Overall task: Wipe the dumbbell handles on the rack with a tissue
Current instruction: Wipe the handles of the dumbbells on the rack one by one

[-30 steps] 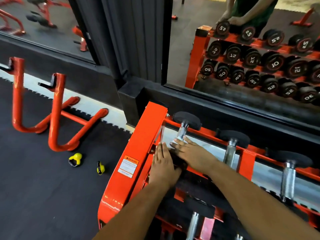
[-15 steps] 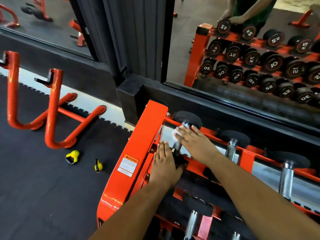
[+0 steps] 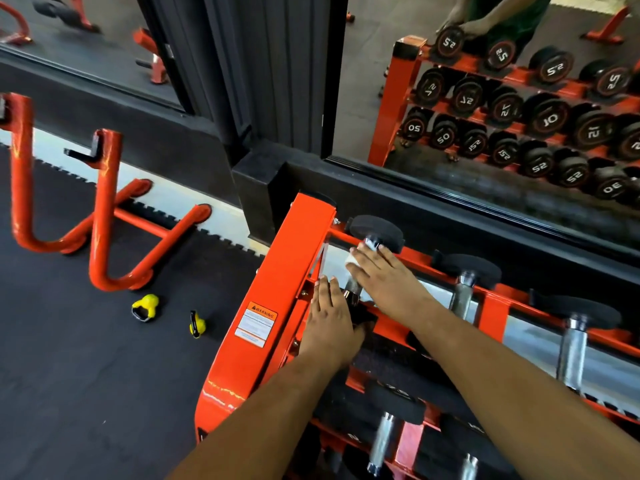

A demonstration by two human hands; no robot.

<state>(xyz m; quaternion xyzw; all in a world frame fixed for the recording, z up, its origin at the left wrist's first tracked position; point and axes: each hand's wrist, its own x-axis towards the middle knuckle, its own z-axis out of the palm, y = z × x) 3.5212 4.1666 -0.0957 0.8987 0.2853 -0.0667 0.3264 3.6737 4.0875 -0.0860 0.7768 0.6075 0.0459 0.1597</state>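
Up on the orange rack's (image 3: 277,306) top tier, the right hand (image 3: 384,275) presses a white tissue (image 3: 353,260) over the leftmost dumbbell's handle (image 3: 354,285) (fingers fairly straight), near its far black head. The left hand (image 3: 329,323) lies flat, fingers straight, on the near head.

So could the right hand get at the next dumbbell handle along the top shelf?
Probably yes. The right hand, pressing the tissue on the end handle, has the next handle bare beside it, with nothing between them. The left hand rests away by the rack upright.
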